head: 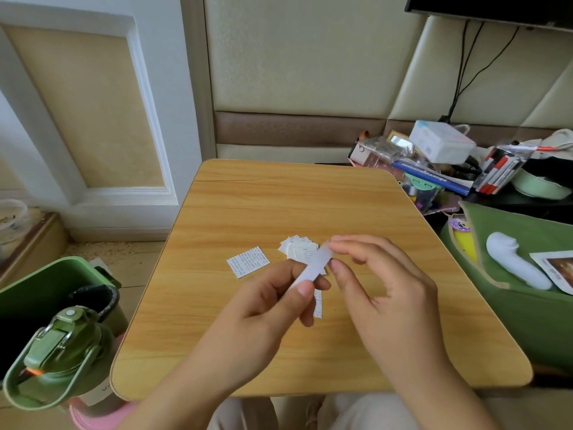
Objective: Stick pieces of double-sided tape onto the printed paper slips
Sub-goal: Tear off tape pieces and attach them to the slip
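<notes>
- My left hand pinches the lower end of a white strip of tape between thumb and fingers, above the middle of the wooden table.
- My right hand is at the upper end of the strip; the forefinger and thumb pinch it near the top, and the other fingers are loosely curled.
- One printed paper slip lies flat and alone on the table, to the left of the strip.
- A small pile of slips lies just behind the strip, partly hidden by it and by my fingers.
- One more narrow slip shows under my left fingers.
- At the left there is a green bin with a dark bag inside; I cannot tell what is in it.
- In front of the bin stands a green bottle with its lid closed.
- At the right a green pouch lies open, with a white object, a yellow thing and a card in it.
- Behind it is a heap of things: a white box, a pack of pens and a pale green bowl.
- Black cables hang down the padded wall.
</notes>
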